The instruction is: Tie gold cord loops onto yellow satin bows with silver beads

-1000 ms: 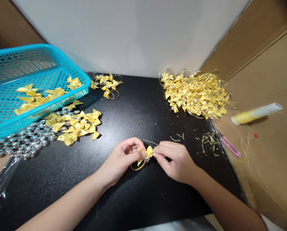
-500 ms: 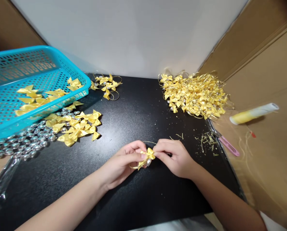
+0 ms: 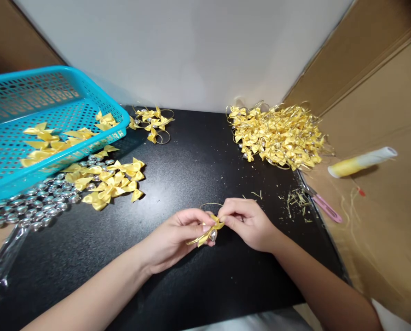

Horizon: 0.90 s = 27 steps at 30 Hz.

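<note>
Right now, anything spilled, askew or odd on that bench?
Minor only. Thread clippings litter the black table right of the right hand. The blue basket sits tilted, propped on loose silver beads and bows. The left hand pinches a yellow bow normally.

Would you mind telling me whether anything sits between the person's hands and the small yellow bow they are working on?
Nothing visible does. The left hand and right hand both pinch the yellow bow directly, over a bare patch of the black table.
</note>
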Available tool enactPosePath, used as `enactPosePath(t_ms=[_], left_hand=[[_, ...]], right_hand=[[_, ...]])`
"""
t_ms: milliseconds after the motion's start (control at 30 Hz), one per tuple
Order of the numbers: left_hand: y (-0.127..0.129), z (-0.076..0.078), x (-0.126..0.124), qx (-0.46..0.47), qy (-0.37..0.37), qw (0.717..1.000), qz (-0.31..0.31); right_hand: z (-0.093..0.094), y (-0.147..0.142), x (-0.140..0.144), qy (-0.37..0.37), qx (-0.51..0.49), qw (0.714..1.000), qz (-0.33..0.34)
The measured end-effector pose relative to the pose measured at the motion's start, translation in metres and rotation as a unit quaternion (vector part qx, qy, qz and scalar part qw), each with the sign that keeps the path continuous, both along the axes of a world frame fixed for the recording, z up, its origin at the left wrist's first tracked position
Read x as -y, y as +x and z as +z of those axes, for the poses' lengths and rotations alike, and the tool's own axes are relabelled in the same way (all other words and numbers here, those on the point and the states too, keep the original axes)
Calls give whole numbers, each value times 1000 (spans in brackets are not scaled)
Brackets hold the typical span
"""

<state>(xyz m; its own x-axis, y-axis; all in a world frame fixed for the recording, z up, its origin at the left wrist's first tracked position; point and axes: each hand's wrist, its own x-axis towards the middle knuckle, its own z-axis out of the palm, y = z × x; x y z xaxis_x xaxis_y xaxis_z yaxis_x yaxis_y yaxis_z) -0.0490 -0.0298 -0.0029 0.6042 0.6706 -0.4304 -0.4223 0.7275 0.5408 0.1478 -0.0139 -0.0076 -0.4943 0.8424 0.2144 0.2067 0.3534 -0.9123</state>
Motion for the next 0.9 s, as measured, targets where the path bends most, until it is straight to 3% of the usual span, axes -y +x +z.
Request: enactPosePath(t_ms=[267,600,900], left_hand=[[-2,5,-4,11,43,998,-37],[-4,9,-8,-40,102,992,-70],[-4,6,-8,-9,59,995,-77]], right_hand=[[1,0,1,-2,2,1000,19],[0,0,0,-13,-5,999,31],[0,1,0,1,-7,999,40]])
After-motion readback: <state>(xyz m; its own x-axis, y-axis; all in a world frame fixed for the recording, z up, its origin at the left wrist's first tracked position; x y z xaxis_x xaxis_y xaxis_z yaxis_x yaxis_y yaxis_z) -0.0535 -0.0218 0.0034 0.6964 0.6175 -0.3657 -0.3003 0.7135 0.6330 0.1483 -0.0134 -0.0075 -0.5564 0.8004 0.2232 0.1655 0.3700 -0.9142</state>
